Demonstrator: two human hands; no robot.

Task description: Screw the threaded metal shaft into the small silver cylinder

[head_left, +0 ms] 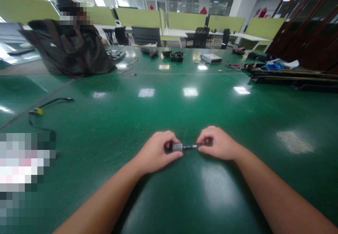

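Note:
Just above the green tabletop, or resting on it, is a small grey metal cylinder with a thin dark shaft sticking out to the right. It looks like a little motor, though its exact kind is unclear. My left hand is closed around the cylinder, thumb in front and fingers behind. Between the thumb and fingers of my right hand is the far end of the shaft, whose tip is partly hidden. The piece lies level between both hands.
A large dark bag stands at the back left, near a person. On the left lies a black cable with a yellow part. Behind are black plastic parts, a silver box and long dark panels at right.

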